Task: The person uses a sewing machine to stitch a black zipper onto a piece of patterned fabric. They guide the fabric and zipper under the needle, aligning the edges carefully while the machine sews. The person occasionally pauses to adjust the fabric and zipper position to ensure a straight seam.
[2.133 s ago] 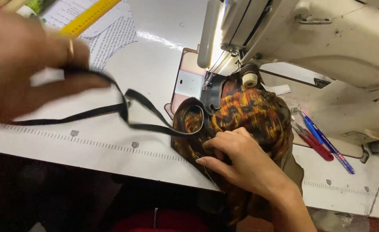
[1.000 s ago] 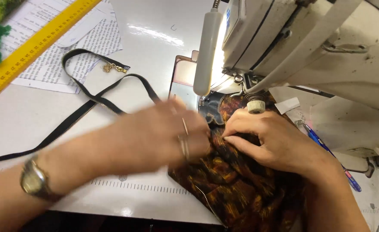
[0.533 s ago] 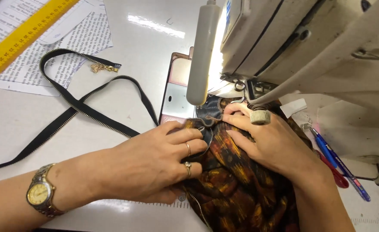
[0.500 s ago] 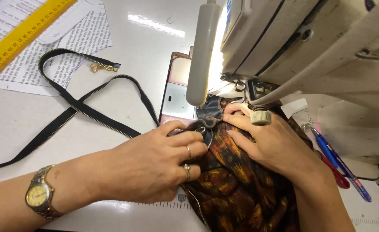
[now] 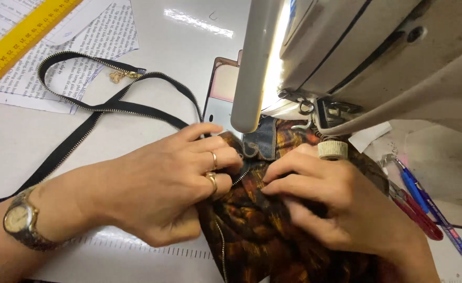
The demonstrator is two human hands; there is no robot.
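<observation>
A dark brown and orange patterned fabric piece (image 5: 257, 236) lies under the head of a white sewing machine (image 5: 388, 57). My left hand (image 5: 173, 183), with two rings and a wristwatch, presses the fabric's left edge and the zipper there. On the fabric's right, my right hand (image 5: 335, 204) has its fingertips pinching the cloth close to the needle area. A long black zipper tape (image 5: 110, 107) with a gold pull loops across the table to the left and runs in under my left hand.
A yellow ruler (image 5: 24, 44) and printed paper sheets (image 5: 73, 57) lie at the top left. A machine lamp (image 5: 259, 63) hangs over the work. Red and blue pens (image 5: 425, 209) rest at the right beside the machine base.
My left hand, which held the zipper tape up at the left, has laid it on the table and come onto the fabric. Both hands have settled near the needle; the view has moved closer.
</observation>
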